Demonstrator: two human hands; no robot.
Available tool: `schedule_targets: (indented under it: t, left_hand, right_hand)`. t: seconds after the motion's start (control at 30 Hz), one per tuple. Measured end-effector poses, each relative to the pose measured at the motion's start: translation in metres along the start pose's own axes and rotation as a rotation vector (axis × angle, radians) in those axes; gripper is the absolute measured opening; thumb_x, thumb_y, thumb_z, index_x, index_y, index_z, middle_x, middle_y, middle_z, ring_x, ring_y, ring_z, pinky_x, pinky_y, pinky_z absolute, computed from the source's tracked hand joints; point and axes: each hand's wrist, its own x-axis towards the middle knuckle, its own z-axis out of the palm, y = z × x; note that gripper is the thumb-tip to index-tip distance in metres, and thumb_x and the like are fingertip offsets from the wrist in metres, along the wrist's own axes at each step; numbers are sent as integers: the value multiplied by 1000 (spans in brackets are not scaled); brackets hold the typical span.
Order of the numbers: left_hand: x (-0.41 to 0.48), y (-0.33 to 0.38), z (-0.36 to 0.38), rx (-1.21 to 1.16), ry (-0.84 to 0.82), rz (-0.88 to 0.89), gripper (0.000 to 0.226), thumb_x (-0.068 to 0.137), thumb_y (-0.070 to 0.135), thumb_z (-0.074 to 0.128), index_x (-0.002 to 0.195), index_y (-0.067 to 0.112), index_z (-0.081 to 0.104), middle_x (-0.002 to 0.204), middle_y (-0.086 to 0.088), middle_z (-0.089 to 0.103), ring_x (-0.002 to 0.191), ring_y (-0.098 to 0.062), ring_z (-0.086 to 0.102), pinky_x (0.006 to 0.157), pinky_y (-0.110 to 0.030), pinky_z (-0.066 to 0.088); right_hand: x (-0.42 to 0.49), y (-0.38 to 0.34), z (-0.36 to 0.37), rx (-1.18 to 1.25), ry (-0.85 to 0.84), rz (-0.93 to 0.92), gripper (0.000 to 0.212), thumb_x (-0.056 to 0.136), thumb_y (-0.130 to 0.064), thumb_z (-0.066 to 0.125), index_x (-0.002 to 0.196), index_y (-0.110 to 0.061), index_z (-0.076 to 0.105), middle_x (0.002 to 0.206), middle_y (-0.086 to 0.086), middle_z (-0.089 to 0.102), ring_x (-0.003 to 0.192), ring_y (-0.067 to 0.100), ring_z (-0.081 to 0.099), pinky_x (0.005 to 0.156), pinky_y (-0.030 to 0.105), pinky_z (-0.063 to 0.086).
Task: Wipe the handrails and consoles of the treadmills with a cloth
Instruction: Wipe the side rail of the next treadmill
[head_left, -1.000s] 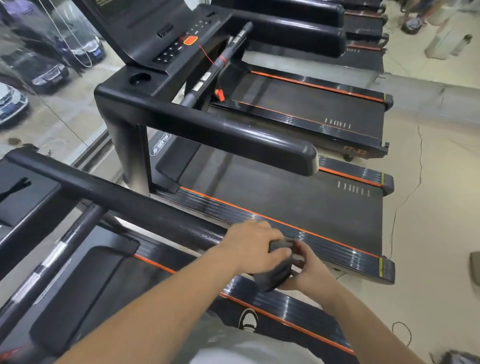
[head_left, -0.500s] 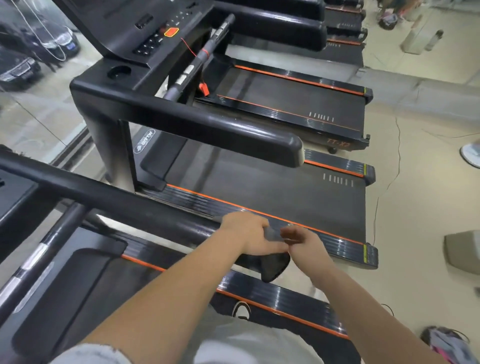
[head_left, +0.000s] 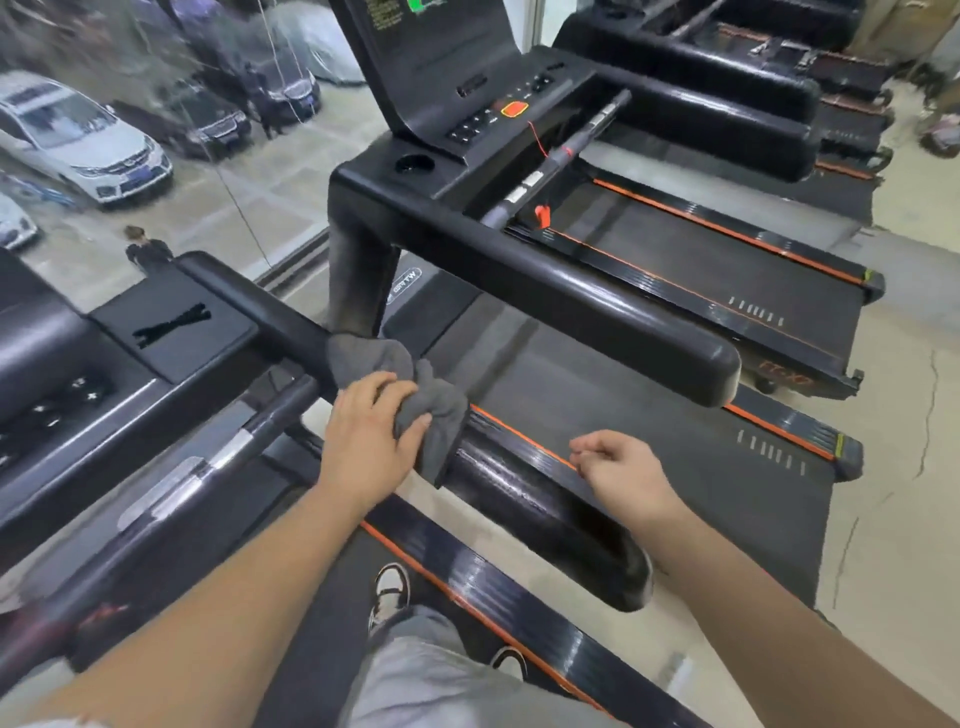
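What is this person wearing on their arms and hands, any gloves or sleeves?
Nothing that shows. The left hand and the right hand are bare: no gloves, rings, watch or wristband. Both forearms are uncovered, with no sleeve on them. Lower down are light grey clothing over the legs and black-and-white shoes.

Cloth (head_left: 405, 384): plain mid-grey. Handrail (head_left: 519, 493): gloss blk. Side rail (head_left: 498, 582): blk w/ orange pinstripe. Console button (head_left: 514, 108): orange. Safety clip (head_left: 542, 215): red-orange. Shoe (head_left: 389, 592): wht/blk. Shorts (head_left: 441, 686): lt grey. Car (head_left: 78, 135): wht.
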Motion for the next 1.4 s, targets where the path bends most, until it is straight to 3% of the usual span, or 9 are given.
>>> schedule_targets:
  t: [0.07, 0.17, 0.4, 0.53, 0.73, 0.97, 1.1, 1.27, 1.4]
  left_hand:
    - [-18, 32, 13, -88, 78, -211, 42, 94, 43, 59, 124, 15, 64, 134, -13, 52, 127, -35, 48, 112, -48, 39]
    - [-71, 106, 35, -339, 81, -453, 47, 96, 44, 60, 138, 23, 52, 153, -10, 33, 139, -33, 34, 114, -47, 35]
    - [-92, 106, 39, -582, -46, -530, 71, 101, 50, 52, 159, 49, 10, 166, 15, -12, 156, -19, 12, 117, -37, 36]
    - [-38, 62, 24, -705, -7, -783, 83, 102, 50, 51, 164, 31, -1, 171, -3, 4, 153, -25, 24, 112, -31, 30]
    - [34, -22, 19, -921, 139, -1235, 61, 98, 60, 50, 142, 17, 45, 141, -6, 58, 129, -30, 56, 108, -38, 43]
    - [-16, 63, 35, -936, 60, -1146, 64, 103, 38, 53, 153, 4, 32, 151, -15, 45, 137, -26, 47, 107, -16, 31]
    - [25, 0, 32, -1002, 94, -1347, 60, 105, 48, 46, 142, 1, 46, 140, -20, 59, 128, -33, 56, 103, -30, 41]
    - [52, -28, 27, -965, 190, -1459, 69, 106, 54, 37, 136, -8, 47, 139, -28, 57, 127, -42, 55, 93, -31, 38]
    - [13, 32, 23, -935, 74, -1239, 54, 104, 43, 50, 135, -1, 49, 132, -21, 62, 125, -36, 59, 96, -28, 42]
  right_hand:
    - [4, -12, 9, -74, -56, -49, 18, 98, -11, 57, 92, -18, 73, 99, 6, 76, 92, 18, 67, 70, 8, 45]
    - [11, -30, 24, -210, -139, -101, 16, 97, -14, 58, 98, -11, 73, 94, 11, 75, 85, 22, 65, 76, 20, 49]
    - [31, -61, 70, -399, -244, -171, 23, 98, -14, 49, 108, -20, 69, 96, 1, 74, 85, 20, 67, 61, 5, 43]
    - [36, -85, 97, -395, -245, -266, 17, 99, -32, 61, 107, -18, 68, 99, -2, 71, 97, 21, 65, 92, 33, 51]
    - [62, -116, 133, -335, -274, -115, 34, 99, -42, 62, 94, -9, 70, 85, 4, 70, 77, 16, 60, 68, 21, 45]
    - [97, -130, 144, -480, -296, 65, 47, 99, -54, 55, 82, -17, 79, 71, -2, 69, 63, 10, 62, 61, 20, 50]
    - [100, -128, 145, -380, -289, 148, 59, 96, -56, 58, 81, -2, 74, 75, 10, 71, 66, 25, 65, 67, 28, 55]
    - [92, -129, 145, -400, -262, 115, 62, 99, -61, 52, 73, -9, 74, 65, 0, 62, 64, 21, 55, 65, 26, 46]
    - [87, -119, 140, -388, -256, 98, 68, 97, -65, 47, 73, -3, 59, 69, 4, 56, 67, 23, 51, 68, 32, 43]
